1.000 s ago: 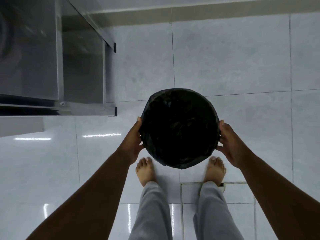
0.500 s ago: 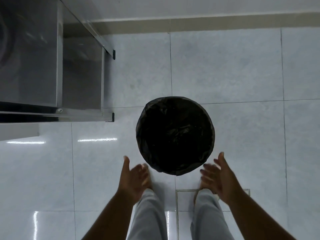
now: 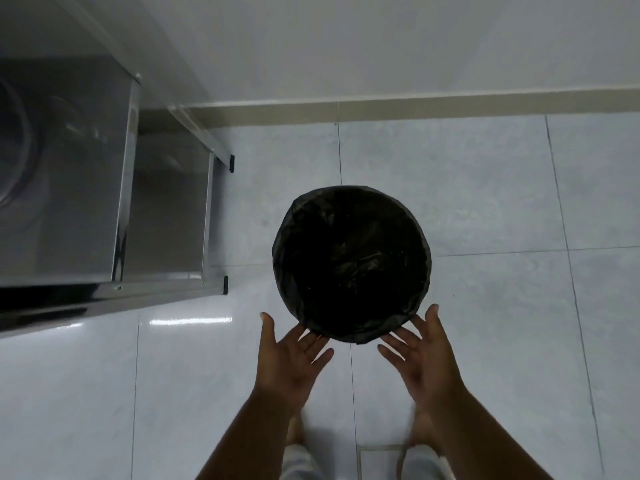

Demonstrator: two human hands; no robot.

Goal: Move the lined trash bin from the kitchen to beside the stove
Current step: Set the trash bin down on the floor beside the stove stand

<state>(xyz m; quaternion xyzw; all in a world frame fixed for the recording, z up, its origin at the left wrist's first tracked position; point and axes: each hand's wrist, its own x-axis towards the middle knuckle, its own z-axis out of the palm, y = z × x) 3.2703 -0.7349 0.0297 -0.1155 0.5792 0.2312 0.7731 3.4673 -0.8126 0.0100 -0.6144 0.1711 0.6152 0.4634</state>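
The round trash bin (image 3: pixel 351 263), lined with a black plastic bag, stands upright on the pale tiled floor just right of the steel stove stand (image 3: pixel 104 209). My left hand (image 3: pixel 291 358) hovers palm-up below the bin's near-left edge, fingers spread, holding nothing. My right hand (image 3: pixel 420 351) is likewise spread open at the bin's near-right edge. The fingertips of both hands lie close to the bag's lower rim; whether they touch it I cannot tell.
The stainless stand's two black-capped feet (image 3: pixel 225 285) rest on the floor left of the bin. A wall with a beige skirting strip (image 3: pixel 415 107) runs behind. A floor drain cover (image 3: pixel 381 460) and my feet sit at the bottom edge.
Both hands let go of the bin's sides and pulled back toward me, fingers spreading. The bin now rests on the floor, and my view has tilted up toward the wall.
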